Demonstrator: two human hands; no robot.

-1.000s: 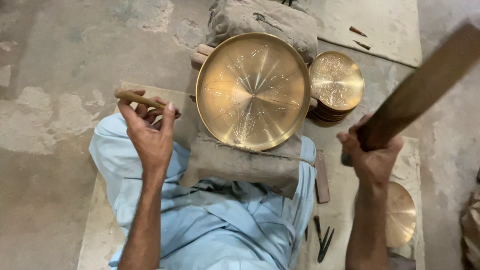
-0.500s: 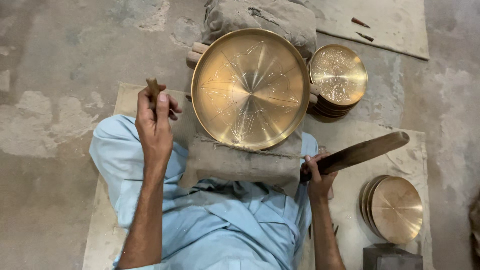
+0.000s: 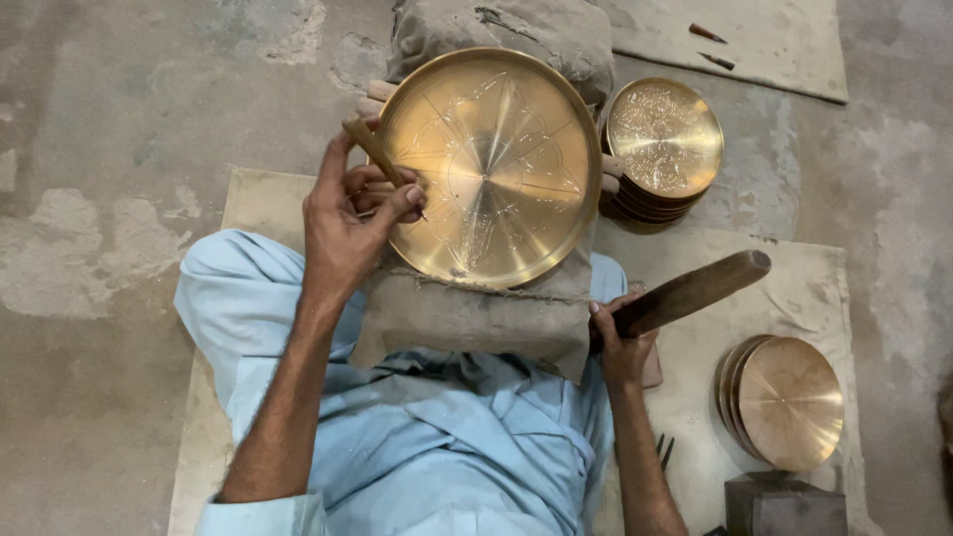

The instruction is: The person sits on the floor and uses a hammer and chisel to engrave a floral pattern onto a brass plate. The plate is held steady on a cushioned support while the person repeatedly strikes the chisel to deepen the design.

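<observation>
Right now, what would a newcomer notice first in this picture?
A big brass plate shines in the middle, propped on a grey cushion. The left hand holds a small chisel at its left rim, and the right hand grips a wooden mallet. More brass plates are stacked at the upper right.

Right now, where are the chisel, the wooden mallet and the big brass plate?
chisel [image 3: 375, 151], head view, on its wooden shaft.
wooden mallet [image 3: 695, 290], head view, mid-length of the club.
big brass plate [image 3: 496, 164], head view, near its engraved centre.

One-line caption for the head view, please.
Left hand sets a wooden-handled chisel on a round engraved brass plate; right hand grips a dark wooden mallet.
</observation>
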